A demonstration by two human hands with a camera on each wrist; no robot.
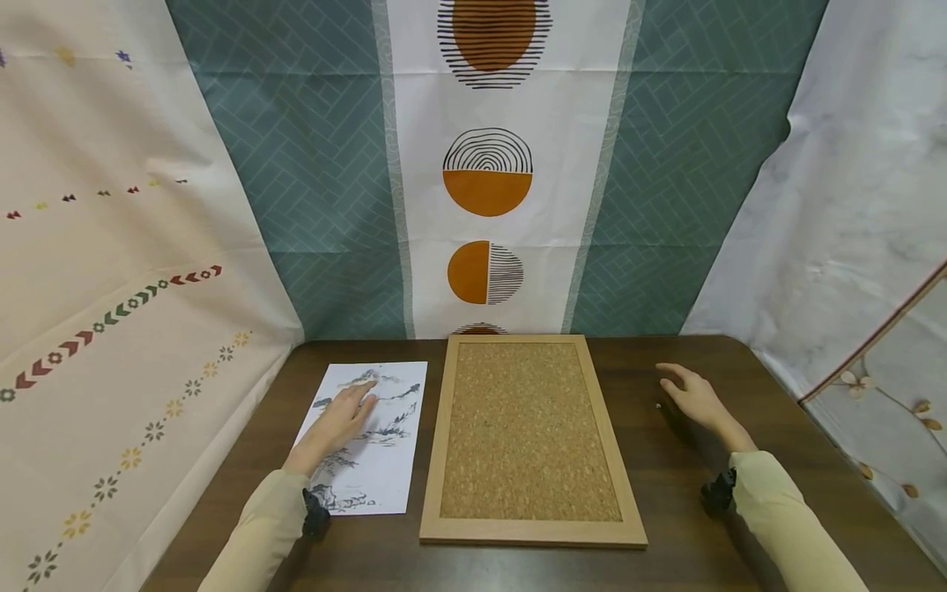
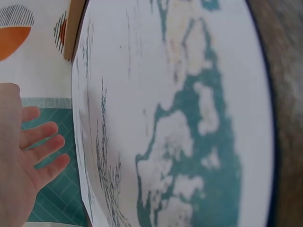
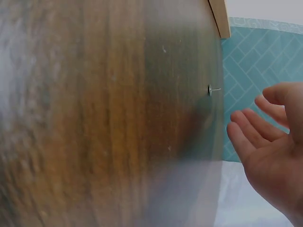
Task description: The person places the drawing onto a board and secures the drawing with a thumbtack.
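A white sheet of paper [image 1: 395, 485] printed with an ink landscape lies on the left of the table. Over it is my left hand [image 1: 339, 422], fingers loosely extended and holding nothing; the left wrist view shows this hand [image 2: 26, 156] apart from the sheet [image 2: 128, 52]. On the right, my empty right hand [image 1: 699, 400] hovers above the table with relaxed, slightly bent fingers. Just below its fingertips sits a small thumbtack [image 1: 658, 405]. In the right wrist view the tack [image 3: 210, 90] stands with its pin pointing up. A wood-framed cork board [image 1: 528, 436] lies between the hands.
The dark brown wooden table [image 1: 666, 510] has a patterned green and white cloth [image 1: 318, 164] hanging behind it. A cream cloth [image 1: 111, 247] borders the left side, and a white floral cloth [image 1: 829, 205] borders the right.
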